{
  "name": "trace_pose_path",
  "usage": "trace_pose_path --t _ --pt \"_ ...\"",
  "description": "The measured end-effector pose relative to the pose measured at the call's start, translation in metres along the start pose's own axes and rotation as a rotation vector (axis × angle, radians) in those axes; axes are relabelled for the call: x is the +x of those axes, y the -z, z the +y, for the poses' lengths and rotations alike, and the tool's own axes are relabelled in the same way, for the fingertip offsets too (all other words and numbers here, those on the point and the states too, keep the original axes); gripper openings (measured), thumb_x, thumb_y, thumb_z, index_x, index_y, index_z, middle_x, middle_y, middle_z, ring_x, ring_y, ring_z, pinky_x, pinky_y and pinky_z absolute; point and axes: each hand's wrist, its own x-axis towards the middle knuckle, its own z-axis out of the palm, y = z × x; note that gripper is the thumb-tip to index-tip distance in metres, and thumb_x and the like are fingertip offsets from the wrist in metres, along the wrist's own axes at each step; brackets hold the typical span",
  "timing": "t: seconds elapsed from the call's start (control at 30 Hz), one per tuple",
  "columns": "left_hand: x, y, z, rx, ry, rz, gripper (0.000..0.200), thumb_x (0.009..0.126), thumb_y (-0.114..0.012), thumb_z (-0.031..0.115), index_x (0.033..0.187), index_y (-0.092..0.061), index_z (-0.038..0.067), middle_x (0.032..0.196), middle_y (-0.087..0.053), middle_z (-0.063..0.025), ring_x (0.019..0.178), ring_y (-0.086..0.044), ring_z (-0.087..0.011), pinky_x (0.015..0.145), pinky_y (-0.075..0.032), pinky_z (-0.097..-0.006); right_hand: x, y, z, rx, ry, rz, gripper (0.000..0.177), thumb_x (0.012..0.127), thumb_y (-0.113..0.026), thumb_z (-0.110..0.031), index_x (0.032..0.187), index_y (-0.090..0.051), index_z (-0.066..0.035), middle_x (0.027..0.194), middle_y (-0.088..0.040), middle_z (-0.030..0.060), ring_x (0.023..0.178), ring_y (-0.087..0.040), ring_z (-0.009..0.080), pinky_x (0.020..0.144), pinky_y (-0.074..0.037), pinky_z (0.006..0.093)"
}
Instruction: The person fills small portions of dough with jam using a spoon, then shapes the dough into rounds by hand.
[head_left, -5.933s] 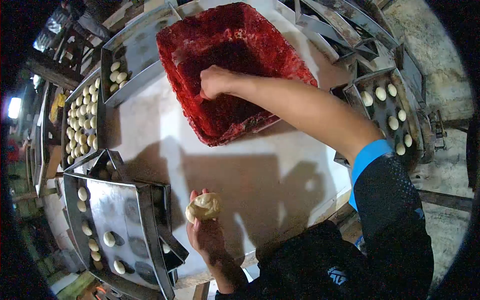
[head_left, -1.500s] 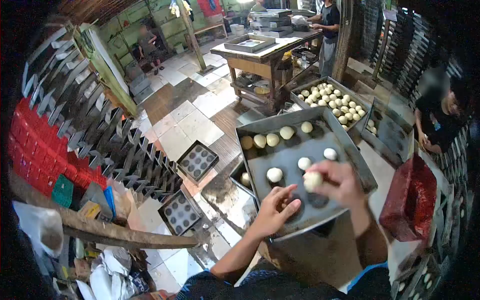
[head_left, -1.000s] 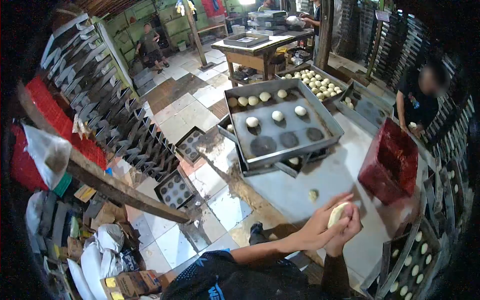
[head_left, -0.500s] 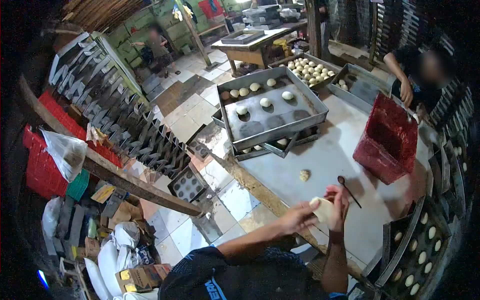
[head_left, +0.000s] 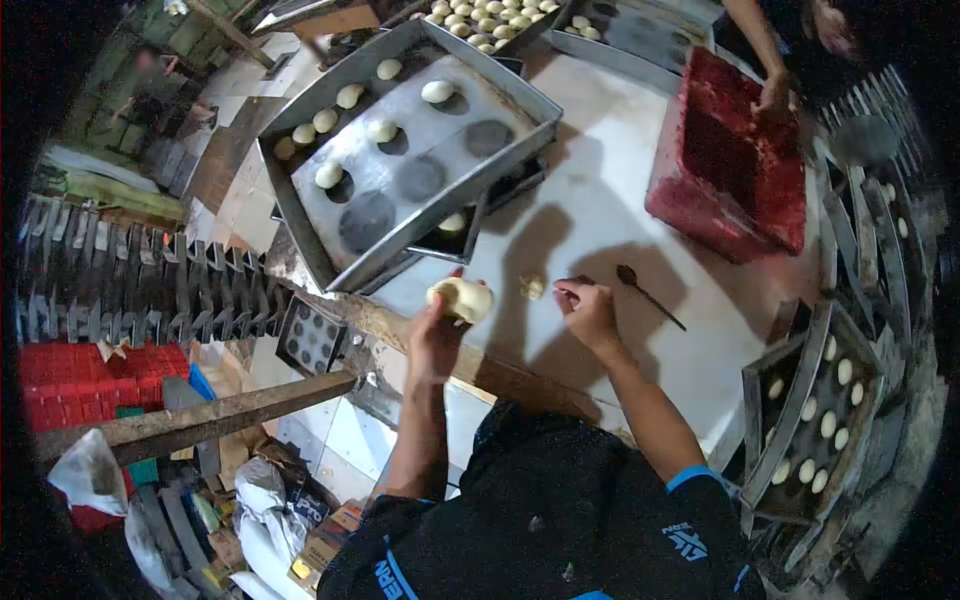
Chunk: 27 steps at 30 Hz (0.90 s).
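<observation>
My left hand (head_left: 434, 338) is closed around a pale, flattened piece of dough (head_left: 463, 298), held above the near edge of the white table. To its right my right hand (head_left: 592, 318) has its fingers pinched together; whether something small sits in them I cannot make out. A crumbly yellowish lump (head_left: 532, 288) lies on the tabletop between both hands, closest to the right fingertips. Just beyond the right hand rests a dark spoon (head_left: 650, 298). Several round dough balls (head_left: 438, 92) sit in a metal tray (head_left: 450, 205) at the upper left of the table.
A red bin (head_left: 730, 170) stands on the table (head_left: 590, 150), with a co-worker's hand (head_left: 772, 100) reaching into it. More trays of dough balls (head_left: 490, 18) are at the far side and on the right (head_left: 828, 425). A wooden beam (head_left: 230, 405) extends at left.
My hands have parted: both were on the dough, and now only the left holds it. The right has moved towards the lump. The view has swung, and the co-worker's hand is now in the bin.
</observation>
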Motion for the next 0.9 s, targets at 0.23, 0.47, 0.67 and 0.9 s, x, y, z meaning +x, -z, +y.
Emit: trace_pose_path --t 0.23,0.47,0.67,0.9 --pt "0.033 -0.037 -0.035 -0.202 0.331 0.372 0.043 0.096 -0.052 0.031 0.129 -0.054 0.005 0.12 -0.061 -0.0086 0.105 -0.059 -0.0203 0.085 -0.048 -0.0314 0.01 -0.035 -0.008 -0.001 -0.112 -0.24 0.036 0.079 -0.064 -0.016 0.112 -0.061 -0.003 0.105 -0.063 0.0198 0.09 -0.061 0.0349 0.076 -0.05 0.0433" --pt "0.051 -0.035 -0.086 -0.319 0.357 0.179 0.031 0.099 -0.049 0.033 0.114 -0.057 0.007 0.089 -0.064 -0.0044 0.071 -0.059 -0.0138 0.062 -0.047 -0.0227 0.004 -0.036 0.056 -0.221 0.308 -0.031 0.028 0.087 -0.055 -0.01 0.112 -0.064 -0.003 0.097 -0.066 0.0169 0.086 -0.065 0.0316 0.073 -0.052 0.0379" --pt "0.059 -0.023 -0.118 -0.488 0.449 0.312 0.033 0.102 -0.038 0.032 0.117 -0.056 0.008 0.093 -0.061 -0.0086 0.079 -0.059 -0.0209 0.07 -0.05 -0.0303 -0.003 -0.014 -0.011 0.106 -0.328 -0.126 0.029 0.087 -0.058 -0.017 0.113 -0.066 -0.004 0.089 -0.067 0.0195 0.081 -0.065 0.0353 0.074 -0.052 0.0442" --pt "0.053 -0.02 -0.112 -0.28 0.369 0.137 0.03 0.1 -0.038 0.02 0.117 -0.055 0.002 0.11 -0.06 -0.0112 0.101 -0.058 -0.0261 0.091 -0.048 -0.0367 -0.01 -0.033 0.08 -0.379 -0.065 -0.189 0.027 0.09 -0.057 -0.029 0.098 -0.07 -0.006 0.093 -0.069 0.0178 0.089 -0.066 0.0323 0.078 -0.051 0.0421"
